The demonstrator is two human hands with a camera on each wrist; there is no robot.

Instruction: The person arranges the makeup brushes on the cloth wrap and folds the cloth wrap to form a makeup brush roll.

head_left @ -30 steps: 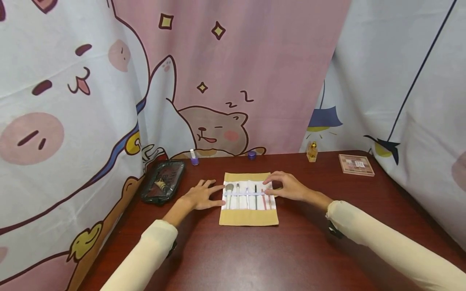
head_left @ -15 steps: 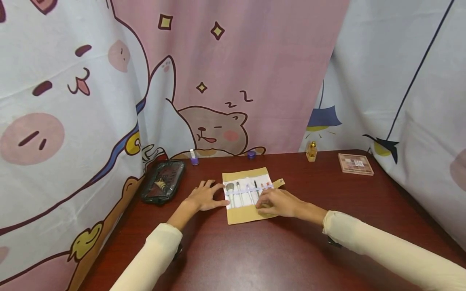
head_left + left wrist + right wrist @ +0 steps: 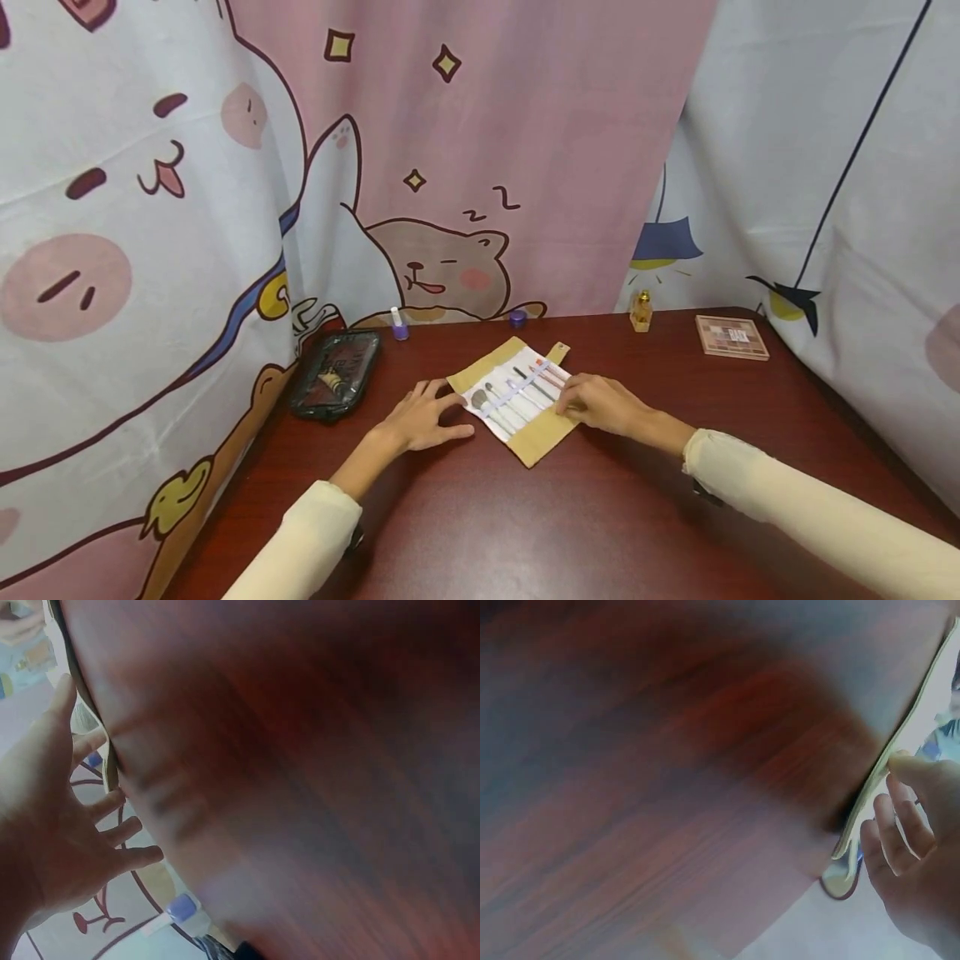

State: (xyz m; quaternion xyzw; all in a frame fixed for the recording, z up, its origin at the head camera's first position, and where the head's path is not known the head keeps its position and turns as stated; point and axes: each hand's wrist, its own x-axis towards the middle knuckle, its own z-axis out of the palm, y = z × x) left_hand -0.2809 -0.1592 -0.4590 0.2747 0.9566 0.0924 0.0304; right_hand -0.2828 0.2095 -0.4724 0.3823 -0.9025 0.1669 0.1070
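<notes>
Nearest, two cream sleeves over a dark red table (image 3: pixel 525 533). Ahead of them, mid-table, a tan brush roll (image 3: pixel 513 397) lying unrolled and turned at a slant, with a row of small makeup brushes (image 3: pixel 517 390) tucked under a pale band across its white lining. At the roll's left edge, the left hand (image 3: pixel 420 414) flat on the tabletop, fingers spread and relaxed, fingertips touching or just beside the cloth, grasping nothing. At the roll's right edge, the right hand (image 3: pixel 600 403) with fingers bent over the border, pinching the cloth; in the wrist view, fingertips (image 3: pixel 900 825) curled against the roll's thin edge (image 3: pixel 900 742). Left of the roll, a dark pouch (image 3: pixel 336 373). Beyond the roll, by the cartoon curtain (image 3: pixel 420 167), a small purple bottle (image 3: pixel 400 324) and a purple jar (image 3: pixel 517 317). Far right of the roll, a gold perfume bottle (image 3: pixel 642 312) and an eyeshadow palette (image 3: pixel 732 337).
</notes>
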